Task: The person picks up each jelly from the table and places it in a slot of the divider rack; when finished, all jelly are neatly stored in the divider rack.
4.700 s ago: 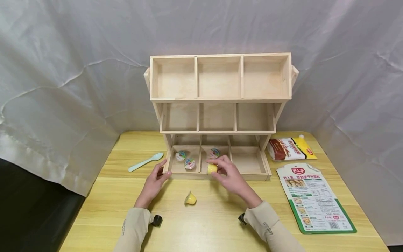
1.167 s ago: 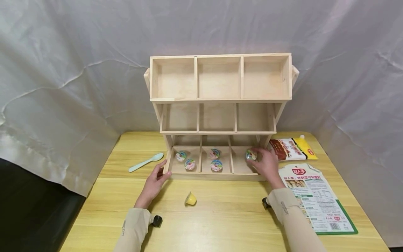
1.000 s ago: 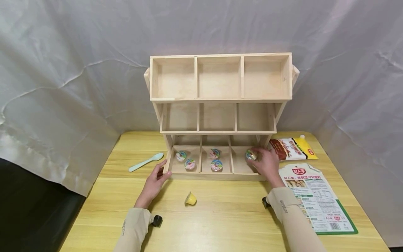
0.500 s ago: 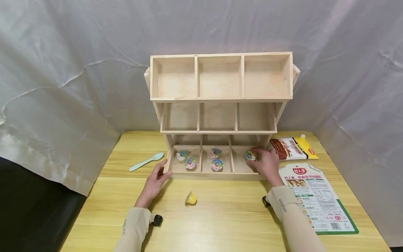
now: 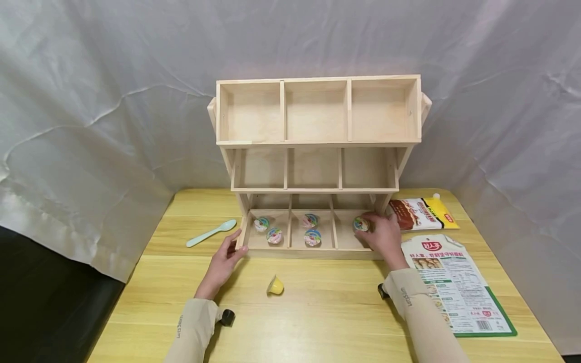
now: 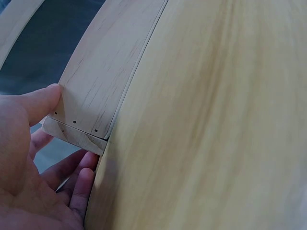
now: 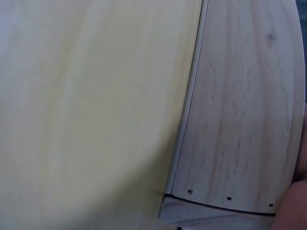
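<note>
In the bottom right compartment of a three-tier wooden shelf (image 5: 317, 254), my right hand (image 5: 386, 237) pinches a jelly cup (image 5: 361, 224), its printed lid facing up. My left hand (image 5: 222, 262) grips the front left corner of the bottom tier, the thumb on the front board and fingers around the end. Two jelly cups (image 5: 274, 236) lie in the bottom left compartment and two more jelly cups (image 5: 312, 237) in the bottom middle one. Another yellow jelly cup (image 5: 276, 286) is tipped on its side on the table. The right wrist view shows mostly the front board; the held cup is hidden there.
A pale green spoon (image 5: 211, 233) lies left of the shelf. To the right are a red-and-yellow food pouch (image 5: 422, 214) and a flat white-and-green packet (image 5: 458, 292), partly under the right forearm. Grey curtains (image 5: 91, 101) surround the wooden table (image 5: 308, 322).
Since the oldest frame, a jelly cup has come to lie at the front of the middle compartment. My right hand has moved right, now with a cup. During the last second, hardly anything moved.
</note>
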Motion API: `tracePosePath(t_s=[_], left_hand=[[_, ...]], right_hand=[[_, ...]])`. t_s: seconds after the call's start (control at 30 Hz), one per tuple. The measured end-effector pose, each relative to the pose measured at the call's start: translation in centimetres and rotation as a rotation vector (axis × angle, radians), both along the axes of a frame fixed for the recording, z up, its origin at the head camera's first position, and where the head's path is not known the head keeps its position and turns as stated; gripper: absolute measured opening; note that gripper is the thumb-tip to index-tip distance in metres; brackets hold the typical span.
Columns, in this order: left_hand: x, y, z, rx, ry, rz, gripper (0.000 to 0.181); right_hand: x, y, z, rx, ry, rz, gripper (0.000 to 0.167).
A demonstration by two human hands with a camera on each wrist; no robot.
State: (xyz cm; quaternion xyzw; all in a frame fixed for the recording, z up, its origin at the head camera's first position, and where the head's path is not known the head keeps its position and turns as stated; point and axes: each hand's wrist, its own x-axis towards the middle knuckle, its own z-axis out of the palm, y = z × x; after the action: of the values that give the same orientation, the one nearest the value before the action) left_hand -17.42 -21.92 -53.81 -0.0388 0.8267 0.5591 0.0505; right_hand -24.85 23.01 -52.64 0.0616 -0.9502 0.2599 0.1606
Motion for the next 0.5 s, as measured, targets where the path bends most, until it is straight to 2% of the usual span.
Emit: tracePosePath(t_s=[0.07,0.17,0.5], left_hand=[[-0.16,-0.22,-0.71,-0.008,0.006,0.002,0.065],[-0.22,-0.44,-1.17,-0.016,0.018,-0.002,0.066],[-0.2,-0.43,-1.09,-0.01,0.02,-0.006,0.065]], right_hand=[[0.02,0.0,-0.07,0.005,0.01,0.0,0.05],[0.06,0.0,-0.12,0.005,0.018,-0.002,0.05],[-0.04,0.12,-0.28,0.01,0.028,-0.008,0.049]])
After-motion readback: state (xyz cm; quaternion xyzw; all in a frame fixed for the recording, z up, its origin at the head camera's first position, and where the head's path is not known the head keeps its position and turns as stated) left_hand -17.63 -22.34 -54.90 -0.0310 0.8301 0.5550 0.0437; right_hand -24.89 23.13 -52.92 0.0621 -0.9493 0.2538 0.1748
